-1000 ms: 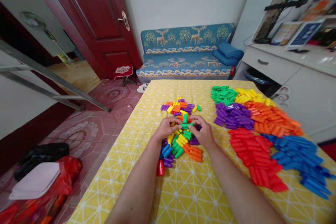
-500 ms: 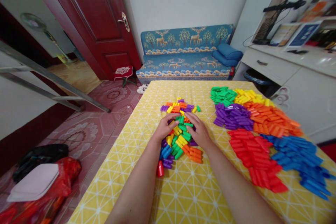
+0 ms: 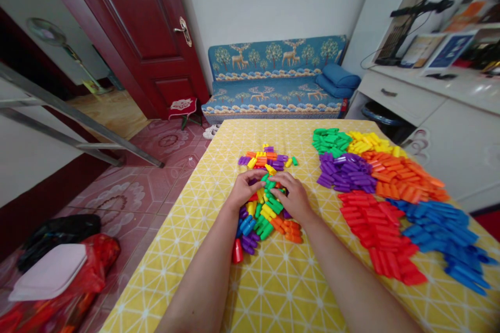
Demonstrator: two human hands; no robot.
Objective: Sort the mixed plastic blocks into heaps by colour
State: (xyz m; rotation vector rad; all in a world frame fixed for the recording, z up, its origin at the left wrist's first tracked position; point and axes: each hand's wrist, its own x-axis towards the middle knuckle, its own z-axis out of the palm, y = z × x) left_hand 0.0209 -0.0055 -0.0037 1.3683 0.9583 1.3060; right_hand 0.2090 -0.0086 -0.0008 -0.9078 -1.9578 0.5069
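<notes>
A mixed pile of small plastic pieces (image 3: 269, 212) in green, yellow, orange, blue, purple and red lies mid-table. At its upper left is my left hand (image 3: 245, 187), its thumb and fingers curved against green pieces. My right hand (image 3: 292, 195) reaches in from the other side, fingers bent and touching green pieces near the top of the pile. Whether either hand grips a piece is too small to tell. Beyond the hands lies a loose row of purple, orange and yellow pieces (image 3: 261, 158). One red piece (image 3: 237, 251) is at the pile's near left edge.
On the right of the yellow cloth-covered table (image 3: 273, 296) lie sorted heaps: green (image 3: 331, 141), yellow (image 3: 373, 144), purple (image 3: 346, 173), orange (image 3: 406, 177), red (image 3: 377, 234) and blue (image 3: 445, 234). A blue sofa (image 3: 273, 83) stands past the far edge.
My right hand has moved slightly left and closer to my left hand, its fingers now more bent over the green pieces. The sorted heaps are unchanged.
</notes>
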